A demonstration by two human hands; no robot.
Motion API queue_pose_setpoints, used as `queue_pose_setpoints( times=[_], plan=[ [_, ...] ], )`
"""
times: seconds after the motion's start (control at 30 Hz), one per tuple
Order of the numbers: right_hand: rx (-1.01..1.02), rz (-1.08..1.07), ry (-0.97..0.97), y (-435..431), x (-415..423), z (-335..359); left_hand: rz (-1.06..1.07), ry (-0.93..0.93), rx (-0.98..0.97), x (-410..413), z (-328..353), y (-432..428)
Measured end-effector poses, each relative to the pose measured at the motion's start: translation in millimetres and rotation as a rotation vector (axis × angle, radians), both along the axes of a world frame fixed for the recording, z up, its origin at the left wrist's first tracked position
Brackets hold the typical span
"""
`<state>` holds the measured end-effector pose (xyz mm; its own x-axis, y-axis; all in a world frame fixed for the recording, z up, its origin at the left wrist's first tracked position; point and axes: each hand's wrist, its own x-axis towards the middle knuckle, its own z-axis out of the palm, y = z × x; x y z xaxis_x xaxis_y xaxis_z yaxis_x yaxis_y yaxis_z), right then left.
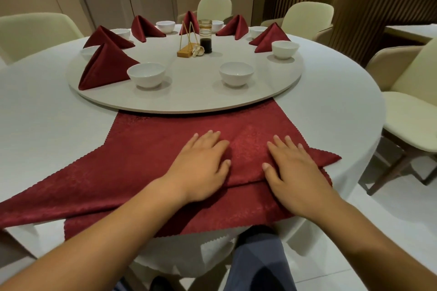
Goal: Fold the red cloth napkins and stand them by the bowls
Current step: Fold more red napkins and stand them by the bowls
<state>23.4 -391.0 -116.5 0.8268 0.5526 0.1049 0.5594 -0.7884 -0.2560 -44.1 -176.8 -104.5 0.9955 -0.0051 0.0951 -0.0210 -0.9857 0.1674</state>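
Pressing flat on the red napkin (146, 149), the left hand (201, 165) and right hand (295, 172) lie side by side with fingers (209, 138) straight and spread, gripping nothing (palms down on a folded-over flap). That napkin is spread on the counter (47, 113) just in front of the turntable (189, 107), its far edge running under the turntable's rim. On the turntable, folded napkins (106, 66) stand beside white bowls (146, 73) around its far and left edge.

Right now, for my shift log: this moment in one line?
left hand: flat on red napkin | right hand: flat on red napkin | fold: unfinished
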Motion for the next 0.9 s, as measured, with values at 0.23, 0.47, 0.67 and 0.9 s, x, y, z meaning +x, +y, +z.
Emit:
queue_pose_setpoints(
  times=[0.23, 0.47, 0.67, 0.9],
  plan=[
    [-0.025, 0.195, 0.106, 4, -2, -11, 0.019, 0.133, 0.002, 6, -26, -9],
    [0.091, 0.002, 0.061, -45, 43, -7, 0.033, 0.156, 0.001, 7, -27, -9],
    [0.448, -0.238, 0.175, -84, 62, 12, 0.035, 0.164, 0.018, 7, -28, -9],
    [0.451, -0.175, 0.323, -95, 78, 18, 0.037, 0.19, 0.021, 8, -25, -9]
  ],
)
